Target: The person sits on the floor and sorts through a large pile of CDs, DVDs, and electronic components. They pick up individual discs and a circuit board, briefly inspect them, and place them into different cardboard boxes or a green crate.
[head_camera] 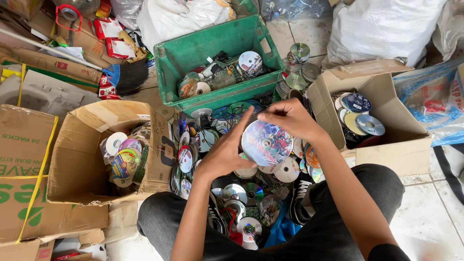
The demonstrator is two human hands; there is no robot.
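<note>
My left hand (227, 154) has its grip closed on a printed disc (266, 143), thumb along the left rim and fingers rising behind the upper edge, so the disc stands tilted with its picture face toward me. My right hand (290, 118) comes in from the upper right, fingertips pinched down on the disc's top edge; both hands share it, the right one nearer the rim that points away from me. A disc has no long axis; what counts is that it sits between the two grips, over the loose pile of discs (232, 193) on the floor between my knees. Straight ahead lies the green crate (212, 48), partly filled. To the left is an open cardboard box (82, 154) with discs, to the right a second cardboard box (386, 140), about as close to the right hand
</note>
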